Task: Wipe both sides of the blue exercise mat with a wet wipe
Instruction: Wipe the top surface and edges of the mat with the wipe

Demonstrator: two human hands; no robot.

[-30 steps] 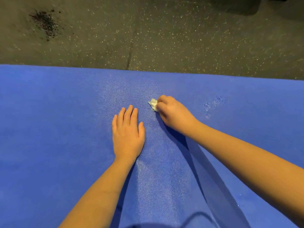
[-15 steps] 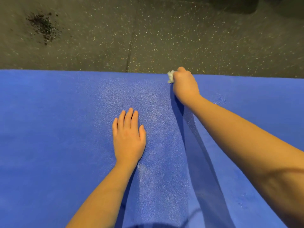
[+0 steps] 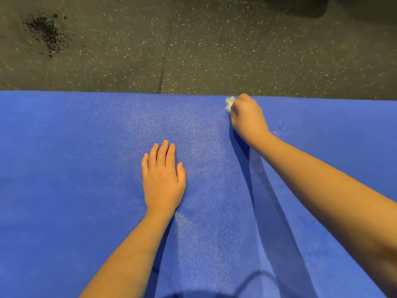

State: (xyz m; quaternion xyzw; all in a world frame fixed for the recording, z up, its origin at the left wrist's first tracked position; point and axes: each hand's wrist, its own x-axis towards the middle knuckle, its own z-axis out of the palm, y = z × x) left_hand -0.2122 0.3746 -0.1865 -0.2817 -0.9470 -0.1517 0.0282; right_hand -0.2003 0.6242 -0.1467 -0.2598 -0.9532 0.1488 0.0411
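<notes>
The blue exercise mat lies flat on the floor and fills the lower two thirds of the view. A damp, shiny band runs down its middle. My left hand rests palm down on the mat with straight fingers. My right hand is at the mat's far edge, its fingers curled round a crumpled white wet wipe that pokes out to the left of the knuckles and touches the mat.
Beyond the mat's far edge lies a dark speckled rubber floor with a seam running away from me. A black stain marks the floor at the far left. A few water drops sit on the mat right of my right hand.
My right hand slid the wipe from the mat's middle, beside my left fingertips, away from me to the far edge, then stayed near there. My left hand has not moved.
</notes>
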